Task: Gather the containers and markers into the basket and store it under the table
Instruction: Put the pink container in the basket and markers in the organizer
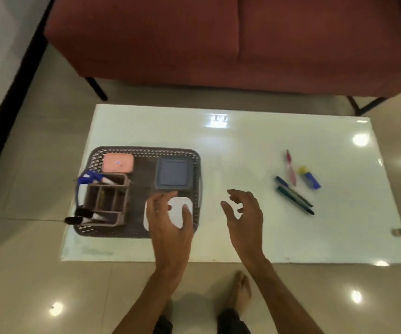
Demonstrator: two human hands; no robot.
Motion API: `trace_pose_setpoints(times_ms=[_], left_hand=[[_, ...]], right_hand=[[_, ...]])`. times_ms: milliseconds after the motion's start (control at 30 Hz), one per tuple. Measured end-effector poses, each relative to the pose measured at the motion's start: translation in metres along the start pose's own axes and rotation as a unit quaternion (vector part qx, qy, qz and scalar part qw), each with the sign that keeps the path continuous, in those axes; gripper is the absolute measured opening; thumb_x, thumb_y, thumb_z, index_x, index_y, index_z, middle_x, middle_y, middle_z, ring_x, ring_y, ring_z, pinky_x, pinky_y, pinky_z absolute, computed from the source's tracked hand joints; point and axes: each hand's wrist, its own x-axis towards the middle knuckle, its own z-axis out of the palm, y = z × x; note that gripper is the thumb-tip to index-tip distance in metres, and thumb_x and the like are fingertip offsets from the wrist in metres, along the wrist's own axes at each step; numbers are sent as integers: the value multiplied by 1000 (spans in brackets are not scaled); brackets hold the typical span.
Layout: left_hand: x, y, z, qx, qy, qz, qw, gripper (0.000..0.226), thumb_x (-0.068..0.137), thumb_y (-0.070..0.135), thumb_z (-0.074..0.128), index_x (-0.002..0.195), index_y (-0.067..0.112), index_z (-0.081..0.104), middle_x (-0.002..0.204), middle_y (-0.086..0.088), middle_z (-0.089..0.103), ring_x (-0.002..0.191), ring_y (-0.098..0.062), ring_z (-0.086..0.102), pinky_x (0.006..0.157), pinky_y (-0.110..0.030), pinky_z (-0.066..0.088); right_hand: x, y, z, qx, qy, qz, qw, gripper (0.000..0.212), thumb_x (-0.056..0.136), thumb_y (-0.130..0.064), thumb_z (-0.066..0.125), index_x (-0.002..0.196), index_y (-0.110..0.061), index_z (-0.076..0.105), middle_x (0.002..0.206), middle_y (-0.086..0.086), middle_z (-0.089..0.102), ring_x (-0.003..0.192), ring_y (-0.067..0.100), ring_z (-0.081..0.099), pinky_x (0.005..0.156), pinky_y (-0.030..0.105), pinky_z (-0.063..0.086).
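A dark woven basket point(144, 150) lies on the left of the white table point(242, 145). Inside it are a pink container point(118, 163), a blue-lidded container point(174, 174), a brown organiser point(107, 198) with blue and black markers, and a white container point(179, 210). My left hand point(168, 218) rests over the white container, fingers around its edges. To the right of the basket my right hand point(245, 213) hovers over the table, fingers spread, holding nothing. On the table's right lie two dark markers point(294, 195), a pink pen point(290, 168) and a small blue-and-yellow item point(310, 177).
A dark red sofa point(218, 44) stands behind the table, its black legs on the glossy tiled floor point(37, 273). My bare foot point(240, 290) is on the floor in front of the table's near edge.
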Motion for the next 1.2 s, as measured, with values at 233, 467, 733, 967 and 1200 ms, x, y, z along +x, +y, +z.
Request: trace_pose_setpoints(times_ms=[233, 467, 733, 967, 1200], left_hand=[[-53, 58, 143, -14, -181, -27, 983, 21, 90, 22, 69, 111, 23, 64, 103, 8, 62, 87, -8, 61, 77, -25, 57], [-83, 74, 265, 65, -272, -169, 945, 21, 90, 34, 63, 93, 13, 67, 82, 3, 69, 79, -17, 68, 82, -35, 56], [-83, 43, 367, 95, -231, -277, 928, 49, 78, 63, 62, 87, 15, 69, 82, -5, 75, 78, -28, 74, 80, -41, 60], [-82, 44, 380, 107, -204, -300, 926, 36, 79, 43, 79, 89, 10, 72, 78, -6, 77, 76, -25, 74, 80, -40, 61], [-89, 77, 327, 89, -194, -241, 947, 23, 87, 28, 72, 96, 7, 67, 89, -1, 71, 82, -14, 58, 83, -24, 48]], right_hand=[[35, 90, -111, -40, 83, 84, 992, 25, 92, -20, 69, 116, -20, 66, 106, -4, 67, 97, 15, 63, 85, 41, 55], [89, 156, -166, -134, 4, 86, 987, 18, 93, -13, 64, 111, -16, 66, 104, 2, 66, 100, 24, 60, 78, 32, 47], [146, 199, -179, -262, -161, 50, 950, 22, 94, -19, 63, 116, -14, 65, 112, 5, 62, 102, 24, 58, 76, 28, 42], [156, 213, -173, -294, -227, 55, 927, 17, 97, -20, 60, 112, -11, 61, 106, 7, 62, 88, 16, 48, 84, 29, 48], [147, 204, -168, -215, -173, 99, 956, 11, 93, -14, 66, 104, -13, 63, 101, 6, 67, 83, 15, 53, 83, 31, 52]])
